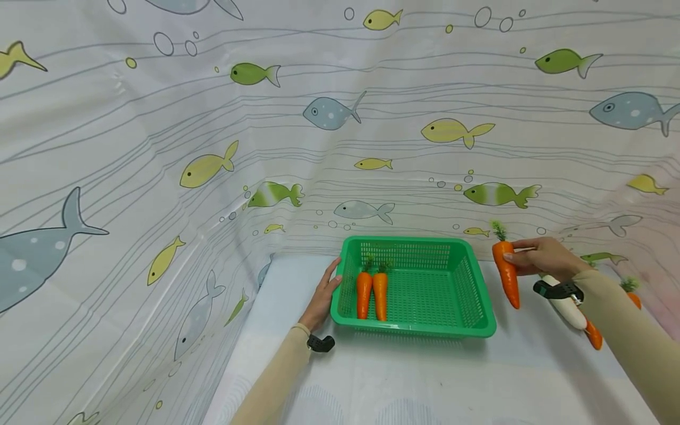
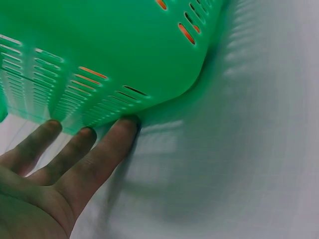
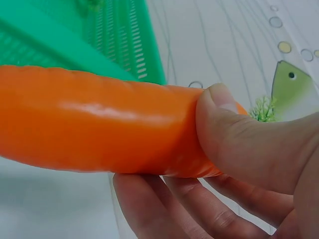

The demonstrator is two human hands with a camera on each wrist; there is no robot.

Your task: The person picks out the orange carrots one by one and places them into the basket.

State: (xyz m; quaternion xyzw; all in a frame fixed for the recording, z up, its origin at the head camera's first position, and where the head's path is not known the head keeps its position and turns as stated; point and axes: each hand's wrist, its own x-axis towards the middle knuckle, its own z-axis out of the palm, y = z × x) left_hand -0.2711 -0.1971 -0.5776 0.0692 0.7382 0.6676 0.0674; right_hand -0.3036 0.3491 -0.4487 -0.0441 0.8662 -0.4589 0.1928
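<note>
I watched the right hand (image 1: 547, 258) grip a glossy, tapered orange carrot (image 1: 508, 276); the left hand (image 1: 319, 304), fingers outstretched, touched a rectangular, slotted green plastic basket (image 1: 425, 298).

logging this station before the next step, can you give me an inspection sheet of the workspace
Surface: pale table, faint arc patterns on its near part.
Job's things: green basket holding two carrots side by side at its left; a third carrot held outside its right side.
Clutter: long white vegetable right of the basket, an orange tip beside it; leafy-topped carrot farther right, partly hidden.
Grippers: left hand touches the basket's left side, fingers extended; right hand grips the third carrot near its leafy end.
Cables: nothing seen.
Surroundings: fish-print sheet behind and at left.
</note>
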